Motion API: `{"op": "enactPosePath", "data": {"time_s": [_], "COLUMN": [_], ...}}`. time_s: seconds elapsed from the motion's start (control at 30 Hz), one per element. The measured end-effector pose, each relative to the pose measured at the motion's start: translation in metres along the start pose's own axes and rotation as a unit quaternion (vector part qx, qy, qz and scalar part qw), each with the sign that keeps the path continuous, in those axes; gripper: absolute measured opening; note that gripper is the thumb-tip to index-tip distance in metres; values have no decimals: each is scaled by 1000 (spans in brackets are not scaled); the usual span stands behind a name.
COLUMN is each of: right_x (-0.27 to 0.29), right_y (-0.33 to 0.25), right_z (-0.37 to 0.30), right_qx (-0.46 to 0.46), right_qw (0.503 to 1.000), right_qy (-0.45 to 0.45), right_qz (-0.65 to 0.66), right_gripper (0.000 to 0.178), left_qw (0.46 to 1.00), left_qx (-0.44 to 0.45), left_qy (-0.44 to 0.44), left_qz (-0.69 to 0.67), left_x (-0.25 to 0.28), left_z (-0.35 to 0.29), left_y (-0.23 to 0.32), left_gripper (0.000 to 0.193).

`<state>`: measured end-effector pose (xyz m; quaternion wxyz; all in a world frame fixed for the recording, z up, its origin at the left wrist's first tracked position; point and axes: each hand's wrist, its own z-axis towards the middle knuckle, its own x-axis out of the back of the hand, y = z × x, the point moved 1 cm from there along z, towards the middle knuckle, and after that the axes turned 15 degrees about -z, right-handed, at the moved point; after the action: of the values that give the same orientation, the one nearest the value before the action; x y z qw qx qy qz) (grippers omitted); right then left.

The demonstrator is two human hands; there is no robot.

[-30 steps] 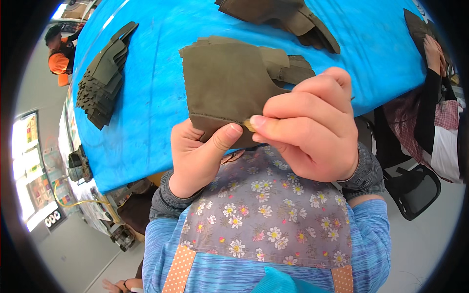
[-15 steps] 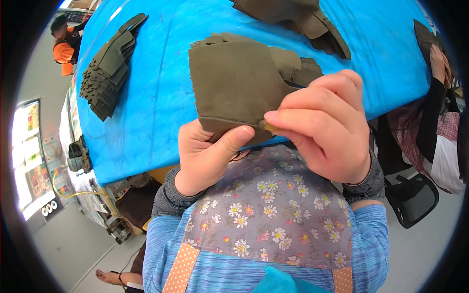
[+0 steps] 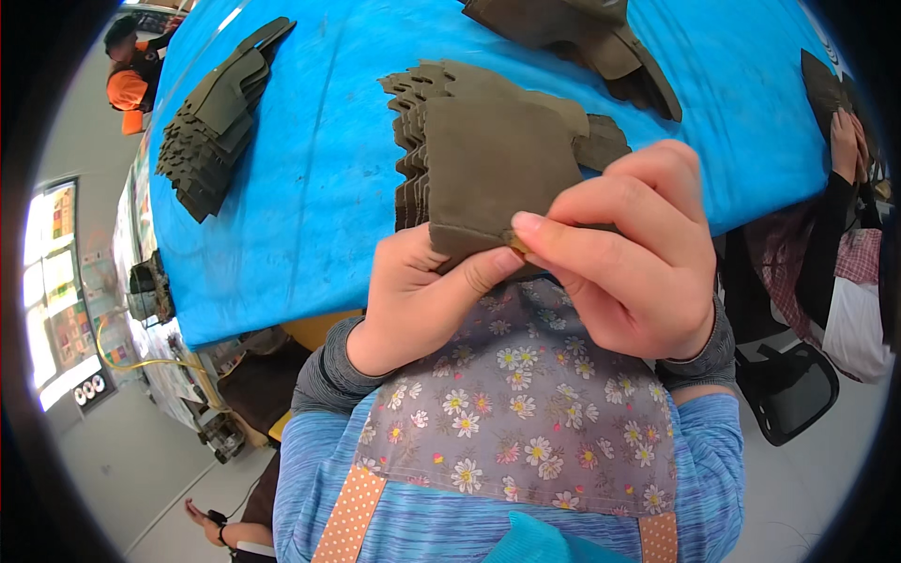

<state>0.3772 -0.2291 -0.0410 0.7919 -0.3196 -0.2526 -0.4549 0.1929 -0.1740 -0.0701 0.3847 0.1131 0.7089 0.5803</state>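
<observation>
My left hand is closed on the near edge of a dark olive, leather-like cut piece, its thumb laid along the folded border. At that same edge, my right hand pinches a small yellowish bit, too small to name; the tips of both hands nearly meet there. Behind the held piece lies a stack of similar pieces with wavy, stepped edges. The held piece covers part of this stack, and whether it touches the pile I cannot tell. My left fingers are mostly hidden under the piece.
A blue-covered table spans the view. On it, another fanned stack lies at left and more dark pieces at the far side. At right, a co-worker's hand rests on dark material. A black chair stands below.
My left hand has shifted right, bringing its thumb close to my right fingertips. The held piece has moved right with it and looks narrower, showing more of the stack's stepped edge.
</observation>
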Motion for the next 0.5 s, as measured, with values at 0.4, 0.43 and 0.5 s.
{"op": "enactPosePath", "data": {"time_s": [0.4, 0.43, 0.5], "right_x": [9, 6, 0], "right_y": [7, 5, 1], "right_z": [0, 1, -1], "right_qx": [-17, 16, 56], "right_qw": [1000, 1000, 997], "right_qy": [1, -2, -44], "right_qz": [0, 16, 11], "right_gripper": [26, 24, 22], "left_qw": [996, 996, 995], "left_qx": [-30, -28, -30], "left_qy": [46, 42, 58], "left_qz": [-76, -67, -71], "left_x": [13, 12, 11], "left_z": [6, 4, 5], "left_y": [8, 8, 14], "left_gripper": [21, 22, 22]}}
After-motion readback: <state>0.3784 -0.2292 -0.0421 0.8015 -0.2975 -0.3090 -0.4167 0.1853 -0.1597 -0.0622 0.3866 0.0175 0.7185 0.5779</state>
